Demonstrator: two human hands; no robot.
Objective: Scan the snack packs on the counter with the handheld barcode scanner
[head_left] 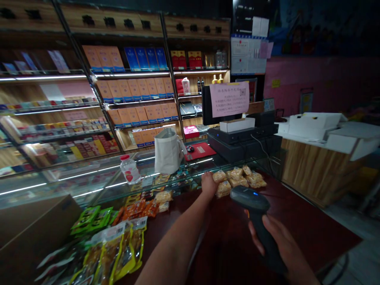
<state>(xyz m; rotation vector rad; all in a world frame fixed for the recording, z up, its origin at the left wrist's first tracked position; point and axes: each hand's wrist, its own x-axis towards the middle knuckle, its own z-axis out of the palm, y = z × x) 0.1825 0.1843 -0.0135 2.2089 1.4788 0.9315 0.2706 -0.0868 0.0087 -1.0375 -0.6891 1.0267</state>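
Note:
My left hand reaches across the dark red table to the left edge of a group of small tan packets, its fingers curled at the nearest one. In my right hand is a dark handheld scanner with a blue light on top; its head points toward the packets. Two more tan packets lie to the left, beside orange packets, green packets and yellow-edged clear packs.
A cardboard box stands at the left. Behind the table, a glass counter holds a bottle and a white bag. A monitor with a pink sheet stands at the back. White boxes are at the right.

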